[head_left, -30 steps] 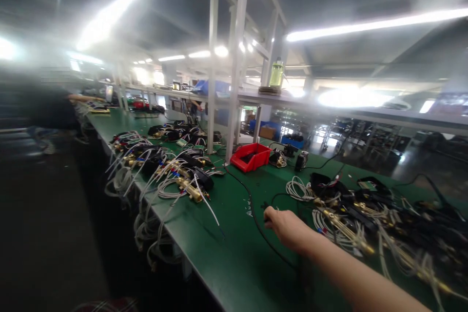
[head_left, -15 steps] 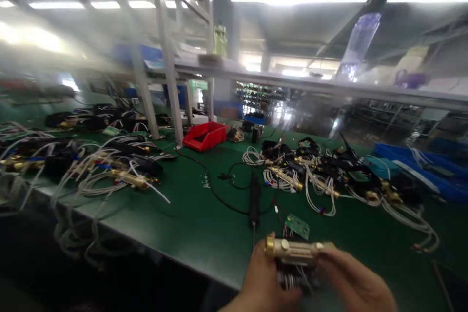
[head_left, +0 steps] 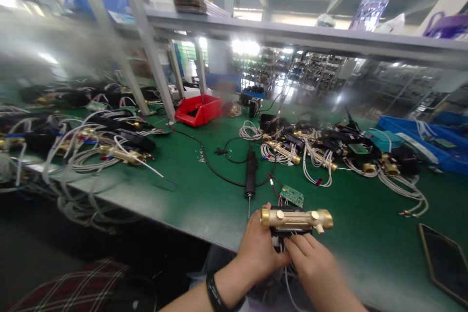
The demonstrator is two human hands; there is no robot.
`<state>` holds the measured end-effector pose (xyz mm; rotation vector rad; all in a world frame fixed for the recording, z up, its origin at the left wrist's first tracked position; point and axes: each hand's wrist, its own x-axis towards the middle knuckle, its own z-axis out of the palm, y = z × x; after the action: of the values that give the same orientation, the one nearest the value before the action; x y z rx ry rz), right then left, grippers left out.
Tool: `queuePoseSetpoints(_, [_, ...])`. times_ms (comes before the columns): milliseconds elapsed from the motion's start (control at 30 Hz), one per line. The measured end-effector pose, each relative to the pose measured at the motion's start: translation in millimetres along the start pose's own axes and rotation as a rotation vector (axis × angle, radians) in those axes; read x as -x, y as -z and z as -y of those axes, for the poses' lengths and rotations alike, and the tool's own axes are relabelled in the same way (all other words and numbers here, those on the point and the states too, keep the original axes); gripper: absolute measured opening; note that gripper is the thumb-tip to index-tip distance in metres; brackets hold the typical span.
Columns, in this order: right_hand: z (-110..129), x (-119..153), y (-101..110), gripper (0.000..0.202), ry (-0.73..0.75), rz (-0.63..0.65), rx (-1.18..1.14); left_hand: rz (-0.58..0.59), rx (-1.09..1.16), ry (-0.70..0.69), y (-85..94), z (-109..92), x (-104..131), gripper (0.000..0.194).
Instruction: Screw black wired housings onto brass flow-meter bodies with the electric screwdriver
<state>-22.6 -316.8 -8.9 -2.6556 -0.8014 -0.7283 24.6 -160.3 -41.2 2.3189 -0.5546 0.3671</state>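
Note:
A brass pipe fitting [head_left: 297, 219] with a black housing behind and under it lies level near the front edge of the green table. My left hand [head_left: 258, 248] is wrapped round the left end of this assembly. Just below the fitting, the fingers of my right hand [head_left: 310, 258] are pressed together at the white wires [head_left: 287, 278]; what they pinch is hidden. A green circuit board [head_left: 292, 195] with red and black leads lies behind the assembly. The black electric screwdriver [head_left: 250, 175] rests to the left of the board, its bit toward me.
Wired brass assemblies [head_left: 120, 153] crowd the left side, more [head_left: 318, 153] the back right. A red bin [head_left: 199, 111] stands by the shelf posts. Blue trays [head_left: 438, 144] sit far right, a phone [head_left: 444, 261] front right. A shelf [head_left: 292, 29] spans above.
The view has tilted down and shifted. My right hand has gone from the fitting's right end to the wires below it. My left hand still holds the assembly.

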Motion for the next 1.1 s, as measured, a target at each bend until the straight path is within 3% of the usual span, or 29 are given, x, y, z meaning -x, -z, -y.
queuePoseSetpoints(267, [0,14,-11,0.041,0.059,0.057,0.131,0.027,-0.047,0.022,-0.4,0,1,0.089])
queuePoseSetpoints(367, [-2,29,-12,0.054,-0.039,0.127,0.223,0.014,-0.069,0.008,-0.2,-1,0,0.09])
queuePoseSetpoints(500, [-7,42,-13,0.065,-0.269,0.342,0.154,-0.018,-0.157,-0.051,5.8,2,13,0.092])
queuePoseSetpoints(567, [-11,43,-12,0.063,-0.357,0.426,0.034,-0.063,-0.228,-0.124,11.8,6,27,0.085])
queuePoseSetpoints(667, [-16,40,-11,0.06,-0.409,0.455,-0.139,-0.189,-0.237,-0.435,19.9,12,43,0.057])
queuePoseSetpoints(767, [-21,38,-12,0.059,-0.405,0.436,-0.239,-0.101,-0.227,-0.703,23.8,12,44,0.053])
queuePoseSetpoints(833, [-23,39,-13,0.058,-0.392,0.422,-0.268,0.02,-0.28,-0.751,24.2,10,38,0.057])
queuePoseSetpoints(900, [-24,43,-16,0.058,-0.371,0.408,-0.264,0.065,-0.323,-0.779,23.6,9,32,0.058])
queuePoseSetpoints(1100, [-19,61,-21,0.059,-0.397,0.373,-0.034,-0.019,-0.345,-0.824,19.2,12,28,0.051])
